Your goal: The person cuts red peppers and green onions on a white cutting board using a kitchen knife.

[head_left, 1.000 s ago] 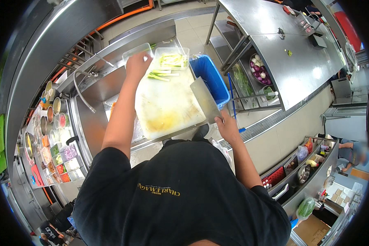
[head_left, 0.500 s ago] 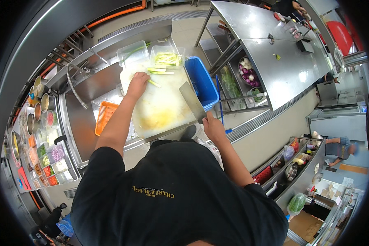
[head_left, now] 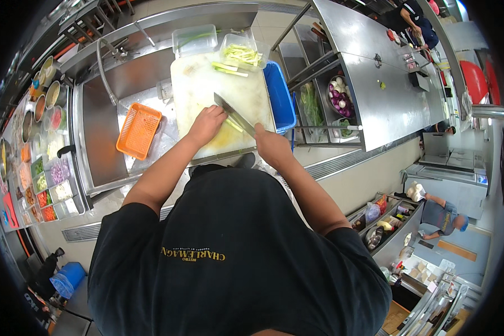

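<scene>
My left hand (head_left: pixel 208 126) has its fingers curled over a pale green vegetable stalk (head_left: pixel 234 125) on the near part of the white cutting board (head_left: pixel 193 84). In my right hand (head_left: pixel 273 147) is the handle of a broad-bladed kitchen knife (head_left: pixel 232 113). Its blade lies slantwise beside my left fingertips, close along the stalk; whether the edge touches it I cannot tell. Farther up the board rest a few more stalk pieces (head_left: pixel 229 69). Just beyond them a clear plastic container (head_left: pixel 227 43) holds many cut pale green sticks.
Left of the board is a steel sink (head_left: pixel 101 173) with an orange basket (head_left: pixel 139 131). Another clear container (head_left: pixel 194 40) stands at the board's far edge, and a blue bin (head_left: pixel 280 96) at its right. Several ingredient tubs (head_left: pixel 53 168) sit far left. Other people are at the right.
My left hand has drawn the stalk nearer to me across the board. The knife has swung left from the board's right edge to beside the stalk.
</scene>
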Tool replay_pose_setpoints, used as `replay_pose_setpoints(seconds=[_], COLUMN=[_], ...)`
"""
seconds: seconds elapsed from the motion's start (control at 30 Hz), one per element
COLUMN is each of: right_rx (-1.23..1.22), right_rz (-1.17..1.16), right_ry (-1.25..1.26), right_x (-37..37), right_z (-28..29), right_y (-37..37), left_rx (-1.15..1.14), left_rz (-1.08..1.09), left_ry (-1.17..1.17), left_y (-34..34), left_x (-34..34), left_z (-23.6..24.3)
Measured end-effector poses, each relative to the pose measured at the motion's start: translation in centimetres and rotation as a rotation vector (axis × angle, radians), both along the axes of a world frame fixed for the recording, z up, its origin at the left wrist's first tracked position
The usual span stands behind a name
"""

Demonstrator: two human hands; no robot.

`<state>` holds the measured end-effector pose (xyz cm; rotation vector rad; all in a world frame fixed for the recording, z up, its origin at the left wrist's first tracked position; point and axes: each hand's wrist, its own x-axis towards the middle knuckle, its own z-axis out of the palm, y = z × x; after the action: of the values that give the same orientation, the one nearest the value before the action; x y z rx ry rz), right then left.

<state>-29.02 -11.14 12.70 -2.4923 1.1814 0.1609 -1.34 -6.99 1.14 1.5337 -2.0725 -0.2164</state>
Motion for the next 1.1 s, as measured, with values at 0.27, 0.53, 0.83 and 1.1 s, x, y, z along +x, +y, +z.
replay_pose_setpoints(seconds=[0.27, 0.53, 0.83, 1.1], right_rx=[-0.013, -0.008, -0.038, 0.033], right_rz=[0.044, 0.053, 0.052, 0.000], right_ry=[0.060, 0.031, -0.061, -0.019], right_x=[4.5, 5.5, 5.9, 7.0], right_z=[-0.4, -0.3, -2.3, -1.5], right_y=[0.0, -0.5, -1.3, -0.4], left_rx=[-0.012, -0.074, -0.101, -0.104], left_rz=[0.006, -0.047, -0.047, -0.082], left_ry=[0.074, 0.079, 0.112, 0.116], left_y=[0.4, -0.1, 0.2, 0.3], left_x=[0.0, 0.8, 0.7, 1.1], left_z=[-0.5, -0.9, -1.3, -1.0])
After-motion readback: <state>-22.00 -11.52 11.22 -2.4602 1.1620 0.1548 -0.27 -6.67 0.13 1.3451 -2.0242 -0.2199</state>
